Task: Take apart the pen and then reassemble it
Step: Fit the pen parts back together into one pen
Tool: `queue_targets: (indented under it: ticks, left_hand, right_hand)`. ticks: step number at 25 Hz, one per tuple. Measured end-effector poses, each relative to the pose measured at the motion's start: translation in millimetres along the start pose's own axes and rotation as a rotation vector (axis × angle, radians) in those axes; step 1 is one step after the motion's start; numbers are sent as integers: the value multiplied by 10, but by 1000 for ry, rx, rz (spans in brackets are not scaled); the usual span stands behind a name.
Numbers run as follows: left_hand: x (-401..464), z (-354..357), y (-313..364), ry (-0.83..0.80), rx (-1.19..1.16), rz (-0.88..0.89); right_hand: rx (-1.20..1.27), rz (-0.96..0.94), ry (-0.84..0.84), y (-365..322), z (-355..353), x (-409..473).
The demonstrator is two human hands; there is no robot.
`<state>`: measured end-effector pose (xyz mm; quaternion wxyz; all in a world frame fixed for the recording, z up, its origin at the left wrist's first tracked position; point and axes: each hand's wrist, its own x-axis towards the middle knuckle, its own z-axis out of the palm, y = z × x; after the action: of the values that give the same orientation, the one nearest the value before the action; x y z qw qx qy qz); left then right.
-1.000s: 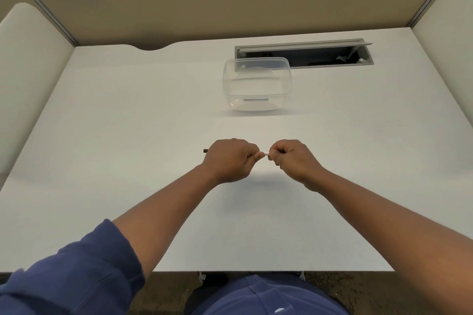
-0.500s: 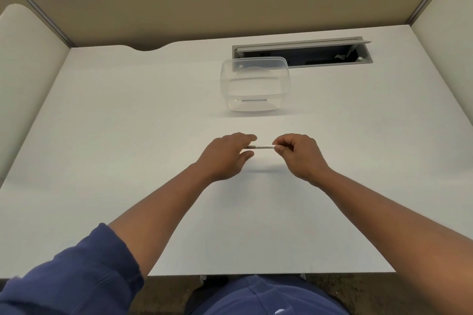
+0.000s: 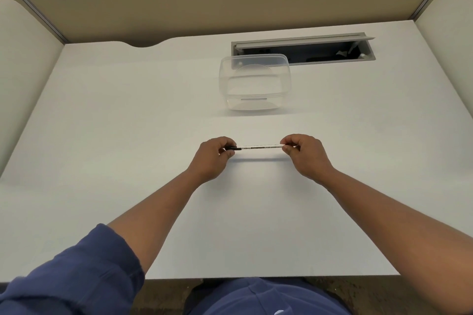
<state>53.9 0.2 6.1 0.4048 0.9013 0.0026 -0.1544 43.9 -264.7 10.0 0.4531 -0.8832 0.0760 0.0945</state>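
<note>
A slim white pen [image 3: 261,147] with dark print along its barrel and a black left end is held level just above the white desk [image 3: 128,135]. My left hand [image 3: 213,158] pinches the black end between thumb and fingers. My right hand [image 3: 305,155] pinches the white right end. The pen's tips are hidden inside the fingers. A thin shadow lies on the desk right under the pen.
A clear plastic container [image 3: 254,82] stands behind the hands, in front of an open grey cable slot [image 3: 302,50] in the desk. Beige partition walls close the back and both sides. The desk's front edge runs near my lap.
My hands have moved apart along the pen, so most of the white barrel now shows between them. A second ago they were nearly touching with the pen mostly hidden.
</note>
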Motion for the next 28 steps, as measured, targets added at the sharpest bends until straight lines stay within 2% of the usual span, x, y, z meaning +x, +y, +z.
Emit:
queue_targets:
  ticks: [6,11,28]
  left_hand:
    - [132,53,-49,26,93,18]
    - [176,88,-69,12,138,-15]
    - [221,151,-191,20,155,9]
  right_hand:
    - [-217,-80,-36,146,91,181]
    - [-304,-78,-59,237,160,310]
    - [-329,-39,-92,302,220,341]
